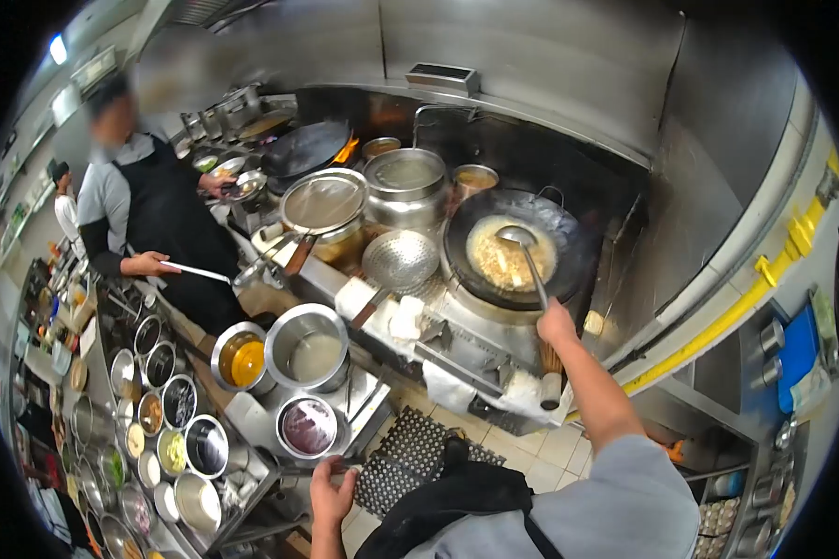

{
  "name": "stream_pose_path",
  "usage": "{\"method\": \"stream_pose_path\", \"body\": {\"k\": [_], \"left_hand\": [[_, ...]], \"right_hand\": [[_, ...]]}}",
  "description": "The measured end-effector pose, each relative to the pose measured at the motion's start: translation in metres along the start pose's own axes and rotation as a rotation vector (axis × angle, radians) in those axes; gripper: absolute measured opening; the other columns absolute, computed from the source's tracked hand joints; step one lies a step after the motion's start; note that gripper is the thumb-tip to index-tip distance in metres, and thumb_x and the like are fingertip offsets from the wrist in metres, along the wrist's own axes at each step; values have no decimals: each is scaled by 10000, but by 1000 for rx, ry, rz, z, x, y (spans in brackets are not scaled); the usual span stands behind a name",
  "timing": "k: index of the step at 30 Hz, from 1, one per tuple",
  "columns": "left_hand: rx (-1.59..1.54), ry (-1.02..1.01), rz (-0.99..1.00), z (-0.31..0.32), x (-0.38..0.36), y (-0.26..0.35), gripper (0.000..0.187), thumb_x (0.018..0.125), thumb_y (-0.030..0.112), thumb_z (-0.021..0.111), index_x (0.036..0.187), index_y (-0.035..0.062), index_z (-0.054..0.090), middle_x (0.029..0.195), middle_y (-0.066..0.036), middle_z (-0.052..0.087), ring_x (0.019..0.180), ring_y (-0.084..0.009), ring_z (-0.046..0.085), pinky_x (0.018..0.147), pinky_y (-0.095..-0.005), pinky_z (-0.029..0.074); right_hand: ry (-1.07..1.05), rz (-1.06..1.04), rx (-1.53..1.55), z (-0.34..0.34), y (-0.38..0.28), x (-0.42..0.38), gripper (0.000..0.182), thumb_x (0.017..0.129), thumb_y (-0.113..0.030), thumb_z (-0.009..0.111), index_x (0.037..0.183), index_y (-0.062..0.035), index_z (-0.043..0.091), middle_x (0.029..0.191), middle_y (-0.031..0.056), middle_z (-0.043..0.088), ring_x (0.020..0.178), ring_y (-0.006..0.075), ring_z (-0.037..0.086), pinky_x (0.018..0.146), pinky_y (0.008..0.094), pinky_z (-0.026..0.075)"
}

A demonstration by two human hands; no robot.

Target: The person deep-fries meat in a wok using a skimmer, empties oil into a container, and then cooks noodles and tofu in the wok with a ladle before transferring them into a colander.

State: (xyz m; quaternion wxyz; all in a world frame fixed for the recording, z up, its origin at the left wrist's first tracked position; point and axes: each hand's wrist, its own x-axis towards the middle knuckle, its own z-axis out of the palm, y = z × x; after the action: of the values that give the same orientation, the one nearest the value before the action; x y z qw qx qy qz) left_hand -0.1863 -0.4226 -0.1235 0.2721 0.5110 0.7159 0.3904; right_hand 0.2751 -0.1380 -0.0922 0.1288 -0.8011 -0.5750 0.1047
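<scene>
My right hand is closed around the handle of a ladle. The ladle's bowl rests in a pale, soupy food with lumps, inside a black wok on the stove. Lower down, my left hand is beside the steel counter's edge, just below a pot of dark reddish contents. Its thumb and fingers are apart, and I see nothing held in it.
A co-worker stands at the left, holding a long-handled ladle. Flames show beneath another wok. Nearby are a perforated strainer, a lidded steel pot and several ingredient bowls. A black mat covers part of the floor.
</scene>
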Motion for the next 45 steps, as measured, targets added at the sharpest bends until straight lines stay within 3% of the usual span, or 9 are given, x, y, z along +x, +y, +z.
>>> {"method": "stream_pose_path", "body": {"k": [4,6,14,20,23,30,36,38,45], "left_hand": [[-38,-64,-28,41,55,27,304,766,148,698,999,-26,607,857,-142,650,789,-194,633,663,-309,494],[-22,-158,5,61,86,54,326,764,166,698,1012,-26,606,872,-143,656,797,-193,638,666,-304,491],[-1,-260,269,125,198,107,449,711,222,740,1063,-14,592,1016,-168,613,967,-291,586,861,-355,458],[230,-265,276,174,285,104,828,645,276,786,1297,-54,396,1253,-260,489,1161,-361,491,991,-385,395],[234,-365,114,200,324,82,904,652,305,784,1333,-80,333,1306,-282,443,1209,-374,454,1016,-378,375],[669,-587,138,238,358,78,756,556,370,813,1125,-50,546,1047,-218,637,997,-345,609,876,-385,478],[76,-745,168,193,356,87,665,570,331,795,1071,-49,577,945,-196,655,875,-320,650,793,-371,516],[-479,-926,-307,166,344,109,542,605,241,764,1054,-13,598,904,-156,666,819,-326,659,771,-392,525],[-1378,-942,-564,128,291,120,775,639,286,607,1307,-7,345,1250,-261,495,1115,-405,529,941,-502,445]], "right_hand": [[-363,295,997,-24,11,-34,239,887,-116,528,1126,-118,522,679,47,522,408,156,462,327,336,387],[-558,410,1240,-44,8,-28,149,900,-109,519,1048,-122,517,634,3,459,408,96,382,335,263,332],[-320,278,891,-23,8,-12,226,867,-63,482,1091,-76,456,591,21,441,383,129,400,312,305,354],[-555,567,1504,-10,10,22,210,902,-67,474,1111,-88,464,583,16,436,385,106,387,325,286,360],[-239,331,1027,-13,-22,3,286,901,-78,487,1184,-102,450,606,11,445,383,103,387,322,270,351],[-297,422,1159,-5,-42,24,538,889,-70,507,1390,-60,313,608,30,462,378,123,404,313,288,352],[27,390,864,5,-29,49,564,886,-88,520,1402,-34,297,573,22,455,389,126,420,315,281,356],[-40,428,932,-2,-33,31,484,898,-90,514,1355,-67,357,590,16,452,388,112,391,317,280,338],[-436,647,1563,-51,-8,-2,279,911,-98,518,1177,-153,458,617,-3,439,391,73,356,313,247,304]]}}
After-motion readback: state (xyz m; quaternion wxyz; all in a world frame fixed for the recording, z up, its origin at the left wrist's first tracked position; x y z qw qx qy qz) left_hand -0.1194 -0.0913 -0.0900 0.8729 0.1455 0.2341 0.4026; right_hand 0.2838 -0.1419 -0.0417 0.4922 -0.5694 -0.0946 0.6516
